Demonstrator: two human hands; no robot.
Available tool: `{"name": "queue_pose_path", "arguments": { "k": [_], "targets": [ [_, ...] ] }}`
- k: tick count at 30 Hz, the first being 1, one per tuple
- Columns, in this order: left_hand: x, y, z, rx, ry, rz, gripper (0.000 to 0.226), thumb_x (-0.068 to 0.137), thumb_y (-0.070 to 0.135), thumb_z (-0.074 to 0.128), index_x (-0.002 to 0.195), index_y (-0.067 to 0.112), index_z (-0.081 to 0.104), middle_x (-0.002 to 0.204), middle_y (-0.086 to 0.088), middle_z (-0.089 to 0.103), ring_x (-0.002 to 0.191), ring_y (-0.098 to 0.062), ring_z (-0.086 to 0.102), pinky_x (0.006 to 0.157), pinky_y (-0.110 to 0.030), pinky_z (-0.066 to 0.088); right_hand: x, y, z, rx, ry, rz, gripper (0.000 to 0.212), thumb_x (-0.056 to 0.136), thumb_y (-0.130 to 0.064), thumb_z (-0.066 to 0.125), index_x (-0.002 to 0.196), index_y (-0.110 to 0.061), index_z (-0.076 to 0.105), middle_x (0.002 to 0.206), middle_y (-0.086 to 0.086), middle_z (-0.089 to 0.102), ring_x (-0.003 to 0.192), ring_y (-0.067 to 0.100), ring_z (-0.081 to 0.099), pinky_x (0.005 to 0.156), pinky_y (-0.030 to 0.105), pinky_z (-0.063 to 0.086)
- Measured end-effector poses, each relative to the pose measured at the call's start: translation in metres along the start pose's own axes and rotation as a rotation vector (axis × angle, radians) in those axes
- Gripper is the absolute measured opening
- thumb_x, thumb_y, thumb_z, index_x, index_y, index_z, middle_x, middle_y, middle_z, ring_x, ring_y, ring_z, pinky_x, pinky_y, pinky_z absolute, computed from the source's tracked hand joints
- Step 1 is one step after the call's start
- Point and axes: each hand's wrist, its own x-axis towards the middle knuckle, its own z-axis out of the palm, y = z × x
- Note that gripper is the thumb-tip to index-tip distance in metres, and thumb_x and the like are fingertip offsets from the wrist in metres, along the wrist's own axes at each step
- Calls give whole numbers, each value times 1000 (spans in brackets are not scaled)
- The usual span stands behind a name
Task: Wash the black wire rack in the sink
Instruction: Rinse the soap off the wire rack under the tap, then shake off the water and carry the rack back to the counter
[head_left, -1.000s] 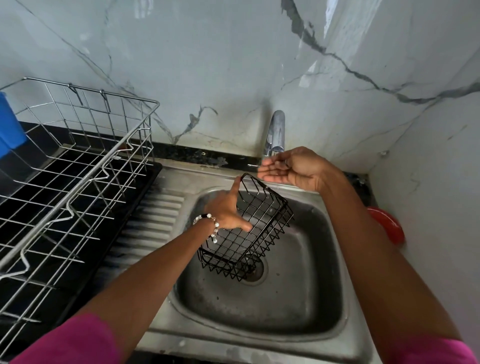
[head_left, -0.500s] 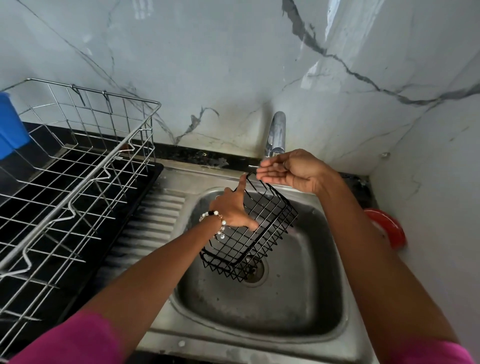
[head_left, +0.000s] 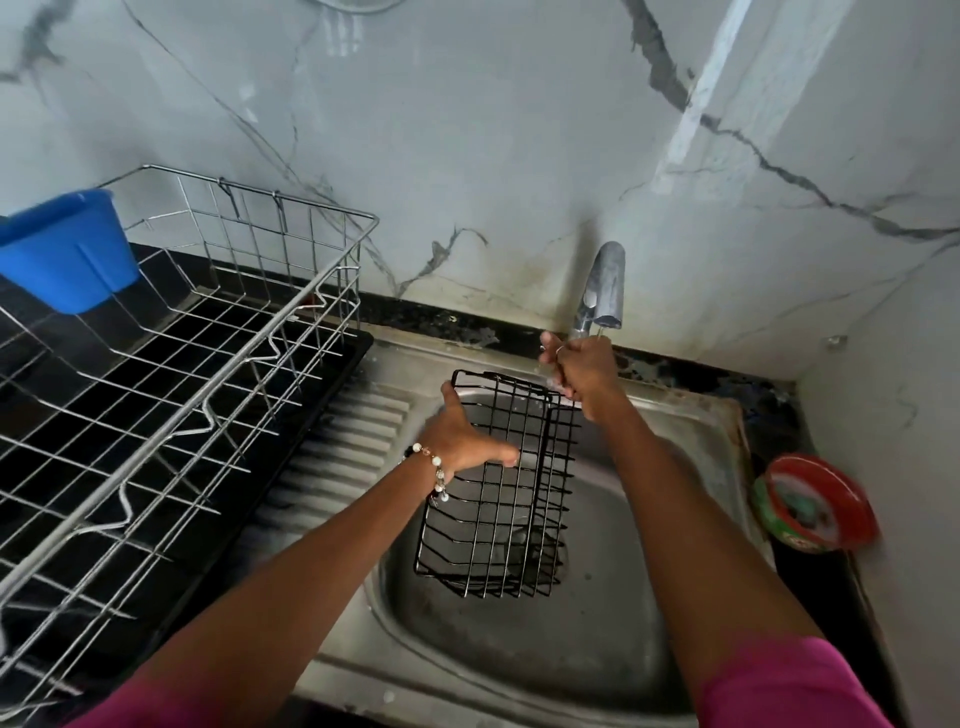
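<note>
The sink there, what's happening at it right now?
A person is washing a black wire rack over the steel sink. The left hand grips the rack's side and holds it tilted above the basin. The right hand is up at the rack's top corner, just under the tap; whether water is running is hard to tell. Beside the sink stands a silver dish rack with a blue cup on it.

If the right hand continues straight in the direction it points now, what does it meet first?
Probably the tap: the right hand reaches up and away just beneath its spout, though depth is unclear.
</note>
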Motion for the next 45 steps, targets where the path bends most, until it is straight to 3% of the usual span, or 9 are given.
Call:
{"name": "queue_pose_path", "arguments": {
  "k": [4, 8, 13, 23, 29, 33, 36, 41, 45],
  "targets": [
    [7, -4, -5, -39, 11, -30, 141, 57, 32, 88, 155, 27, -14, 142, -17, 50, 121, -30, 55, 95, -33, 51, 15, -2, 6, -621, 90, -226, 34, 90, -40, 60, 85, -7, 69, 72, 4, 62, 62, 14, 54, 54, 21, 35],
    [8, -5, -5, -91, -2, -39, 140, 57, 30, 87, 155, 27, -14, 141, -15, 51, 120, -29, 55, 97, -35, 50, 32, 7, 7, -921, -51, -489, 30, 88, -17, 64, 116, -10, 60, 119, 12, 51, 104, 22, 51, 89, 29, 44],
    [9, -7, 1, -96, -8, -49, 143, 52, 31, 87, 155, 28, -11, 143, -15, 50, 125, -31, 53, 100, -38, 50, 40, 11, 14, -1222, -129, -358, 41, 84, -15, 66, 122, -5, 51, 138, 16, 41, 129, 34, 38, 104, 44, 40],
    [9, -7, 1, -121, -24, -81, 141, 56, 28, 87, 155, 26, -13, 151, -17, 42, 132, -33, 47, 103, -38, 47, 47, -6, 12, -917, -234, -146, 47, 87, 1, 59, 131, -7, 45, 129, 12, 44, 113, 28, 48, 86, 34, 49],
    [9, -9, 0, -184, -35, -101, 141, 57, 26, 87, 155, 24, -15, 151, -17, 41, 133, -33, 45, 105, -37, 44, 42, -6, -11, 75, -156, 137, 14, 90, 2, 55, 96, -11, 55, 86, 7, 55, 66, 14, 51, 53, 27, 46],
    [6, -8, 1, -179, -29, -103, 142, 56, 28, 88, 155, 25, -14, 151, -17, 42, 133, -33, 45, 106, -39, 44, 38, 1, -31, 478, -78, 195, 18, 92, 9, 46, 87, -3, 58, 82, 12, 58, 74, 21, 57, 57, 32, 51],
    [2, -5, 2, -178, -20, -96, 140, 58, 27, 89, 156, 24, -12, 153, -16, 38, 135, -33, 44, 106, -41, 45, 28, 10, -40, 502, 7, 231, 14, 90, 8, 52, 81, 0, 59, 93, 19, 64, 73, 26, 65, 67, 37, 56],
    [-9, 1, 5, -264, -12, -113, 147, 56, 32, 92, 154, 30, -17, 158, -15, 30, 138, -37, 39, 106, -54, 43, -23, 58, -72, 258, 18, 355, 9, 91, -6, 56, 92, -8, 65, 96, 14, 70, 66, 19, 64, 58, 31, 52],
    [-24, 7, 11, -369, -8, -166, 149, 53, 42, 91, 151, 36, -21, 157, -13, 30, 125, -42, 53, 79, -57, 56, -86, 97, -77, 173, 41, 498, 24, 84, -38, 68, 93, -17, 62, 76, 1, 61, 59, 17, 54, 50, 26, 46]
  ]
}}
